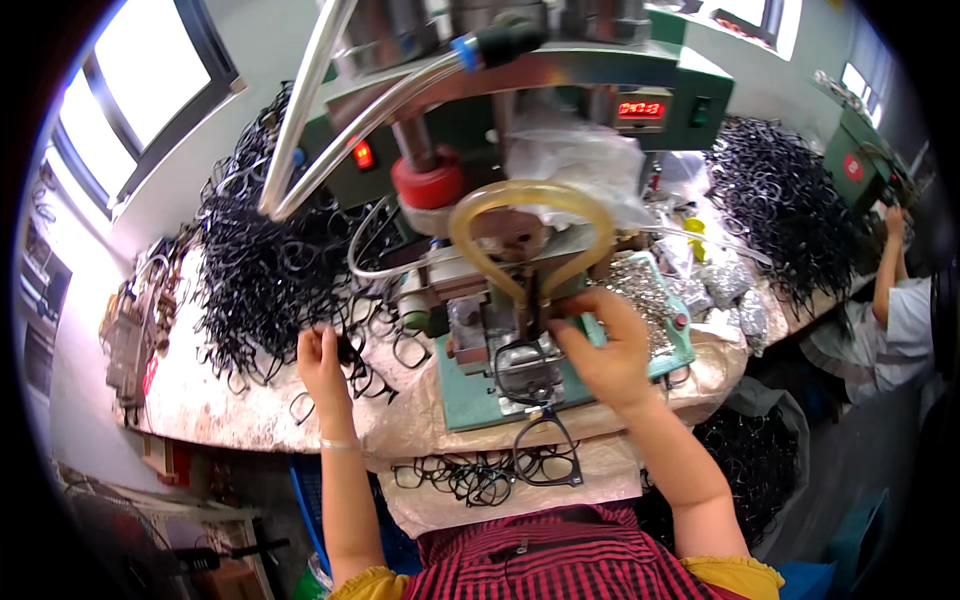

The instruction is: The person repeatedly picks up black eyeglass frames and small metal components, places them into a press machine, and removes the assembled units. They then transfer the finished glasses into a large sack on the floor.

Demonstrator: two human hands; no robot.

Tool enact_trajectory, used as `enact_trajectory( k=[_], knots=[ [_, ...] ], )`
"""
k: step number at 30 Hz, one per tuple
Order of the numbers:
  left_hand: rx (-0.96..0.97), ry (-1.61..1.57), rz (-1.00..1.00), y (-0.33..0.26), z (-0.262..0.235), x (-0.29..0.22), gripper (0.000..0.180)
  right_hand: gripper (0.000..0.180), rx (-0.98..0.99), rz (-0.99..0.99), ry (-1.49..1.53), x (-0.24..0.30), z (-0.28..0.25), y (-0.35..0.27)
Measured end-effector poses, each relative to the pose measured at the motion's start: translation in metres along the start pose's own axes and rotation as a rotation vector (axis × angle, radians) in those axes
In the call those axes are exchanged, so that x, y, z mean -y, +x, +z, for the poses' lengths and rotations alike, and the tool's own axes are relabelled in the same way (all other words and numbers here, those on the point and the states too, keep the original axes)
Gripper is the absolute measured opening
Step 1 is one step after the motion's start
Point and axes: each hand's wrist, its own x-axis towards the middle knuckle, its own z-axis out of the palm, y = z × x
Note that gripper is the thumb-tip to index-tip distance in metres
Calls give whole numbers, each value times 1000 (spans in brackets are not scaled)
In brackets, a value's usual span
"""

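My right hand (pixel 612 348) reaches into the bench press (pixel 520 240), its thumb and fingers pinched beside the tooling under a yellowish hose loop (pixel 532 190). What those fingertips hold is hidden. Just below them, a black glasses frame (pixel 524 372) sits at the press's fixture. Another black glasses frame (pixel 547 452) hangs below it over the table's front edge. My left hand (pixel 322 364) is raised over the left of the table, fingers closed. Something dark shows beside its fingers, too small to make out, close to loose glasses frames (pixel 375 380) on the table.
Large heaps of black frames lie at the left (pixel 250 260) and far right (pixel 785 200). A teal tray (pixel 645 310) of small metal parts stands right of the press. More frames (pixel 480 478) lie on cloth near my apron. Another person's arm (pixel 888 260) shows at the far right.
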Motion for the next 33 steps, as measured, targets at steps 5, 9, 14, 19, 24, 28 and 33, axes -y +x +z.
enact_trajectory(
  k=[5,9,14,19,24,28,33],
  knots=[
    [15,-383,1,-95,48,-25,15,28,-124,236,174,12,3,-23],
    [260,-481,628,-82,82,-135,14,41,-49,228,364,12,12,-12],
    [261,-233,783,-77,109,-179,10,50,-76,254,457,34,18,-16],
    [533,70,921,-103,102,-157,4,31,111,0,-180,13,-31,-16],
    [705,153,1121,-112,128,-135,21,19,-41,71,-869,-72,-84,-35],
    [714,133,1129,-111,128,-128,23,13,-25,-8,-774,-77,-77,-34],
    [693,191,1076,-120,123,-127,25,12,319,-289,-846,-79,-60,-6]
  ],
)
